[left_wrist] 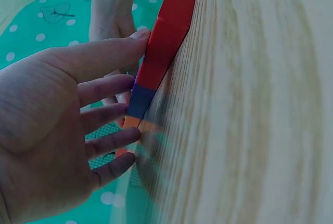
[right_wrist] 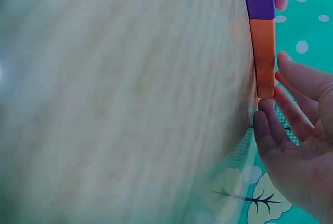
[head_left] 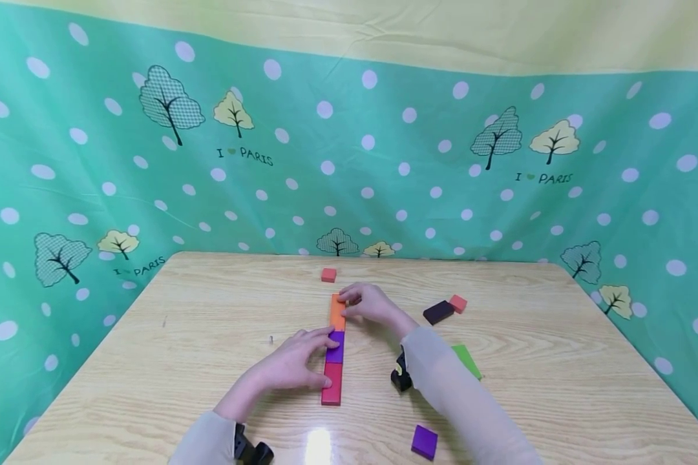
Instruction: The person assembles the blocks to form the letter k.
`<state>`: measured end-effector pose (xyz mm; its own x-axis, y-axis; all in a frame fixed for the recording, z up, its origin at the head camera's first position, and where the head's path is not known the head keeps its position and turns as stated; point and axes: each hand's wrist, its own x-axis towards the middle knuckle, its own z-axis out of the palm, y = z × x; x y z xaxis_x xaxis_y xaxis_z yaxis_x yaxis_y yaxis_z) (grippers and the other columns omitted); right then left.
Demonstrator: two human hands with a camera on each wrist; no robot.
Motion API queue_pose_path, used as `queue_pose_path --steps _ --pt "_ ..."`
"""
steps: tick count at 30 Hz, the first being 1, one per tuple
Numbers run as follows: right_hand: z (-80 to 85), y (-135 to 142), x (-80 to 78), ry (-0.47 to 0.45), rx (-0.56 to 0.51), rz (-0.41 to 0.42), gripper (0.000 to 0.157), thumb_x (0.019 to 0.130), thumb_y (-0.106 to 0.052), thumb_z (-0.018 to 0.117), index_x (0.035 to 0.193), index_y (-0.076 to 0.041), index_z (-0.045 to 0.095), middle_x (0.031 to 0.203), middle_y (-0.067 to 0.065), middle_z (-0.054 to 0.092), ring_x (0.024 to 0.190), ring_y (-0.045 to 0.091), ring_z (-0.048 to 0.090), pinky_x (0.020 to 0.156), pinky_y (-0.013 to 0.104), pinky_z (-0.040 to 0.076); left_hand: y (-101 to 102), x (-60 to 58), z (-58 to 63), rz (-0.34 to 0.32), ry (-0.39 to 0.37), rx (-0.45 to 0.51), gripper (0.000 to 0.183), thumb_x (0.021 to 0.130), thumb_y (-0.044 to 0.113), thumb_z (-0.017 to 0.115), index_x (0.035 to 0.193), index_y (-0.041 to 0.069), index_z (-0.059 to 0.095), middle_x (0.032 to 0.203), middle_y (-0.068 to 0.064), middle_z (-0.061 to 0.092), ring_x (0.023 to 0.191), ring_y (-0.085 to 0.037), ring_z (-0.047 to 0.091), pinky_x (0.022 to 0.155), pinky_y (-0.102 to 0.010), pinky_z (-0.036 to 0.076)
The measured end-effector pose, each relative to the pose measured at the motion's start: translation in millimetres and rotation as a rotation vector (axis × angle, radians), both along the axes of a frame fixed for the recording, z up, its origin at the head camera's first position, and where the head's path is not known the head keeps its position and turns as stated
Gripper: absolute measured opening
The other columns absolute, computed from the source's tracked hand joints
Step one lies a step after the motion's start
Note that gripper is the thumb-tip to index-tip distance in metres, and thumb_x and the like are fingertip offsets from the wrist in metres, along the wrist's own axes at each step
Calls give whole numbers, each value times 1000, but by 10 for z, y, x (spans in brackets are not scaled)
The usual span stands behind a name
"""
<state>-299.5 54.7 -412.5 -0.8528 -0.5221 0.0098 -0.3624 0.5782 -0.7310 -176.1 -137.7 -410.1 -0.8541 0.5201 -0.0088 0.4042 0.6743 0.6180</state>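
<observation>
- The red block (head_left: 332,385), purple block (head_left: 335,353) and orange block (head_left: 337,313) lie end to end on the table (head_left: 221,310): 1 row, long axis running away from you, red end nearest.
- Your left hand (head_left: 293,361) sits left of the row, loosely spread, thumb by the red block, fingertips by the purple, gripping nothing.
- Your right hand (head_left: 372,302) is nearer the orange block, fingers loosely bent about its far end and right side, without a closed grip; you cannot tell how firmly they press.
</observation>
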Motion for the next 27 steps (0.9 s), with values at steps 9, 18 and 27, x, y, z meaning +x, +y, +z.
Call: queue_pose_path --steps 9,18,27 --pt "66 -30 -106 -37 8 -48 28 79 -12 68 108 -10 67 107 4 65 95 17 57 88 32 45 0 -34 -29 -19 -8 14 57 71 32 73 122 15 53 146 -7 31 132 -42 23 108 -57 13" --pt "41 -66 -279 -9 -40 -66 34 83 -15 65 116 -8 62 119 8 60 107 24 55 92 37 45 -10 -9 -13 -15 -8 2 57 72 31 74 122 14 54 146 -7 32 129 -39 28 105 -56 20" --pt "15 -171 -391 -35 -89 -114 38 85 -20 64 121 -13 59 123 6 57 112 24 52 94 37 44 -21 -18 -13 -23 20 1 56 71 31 74 121 14 55 145 -6 34 125 -35 32 105 -54 21"
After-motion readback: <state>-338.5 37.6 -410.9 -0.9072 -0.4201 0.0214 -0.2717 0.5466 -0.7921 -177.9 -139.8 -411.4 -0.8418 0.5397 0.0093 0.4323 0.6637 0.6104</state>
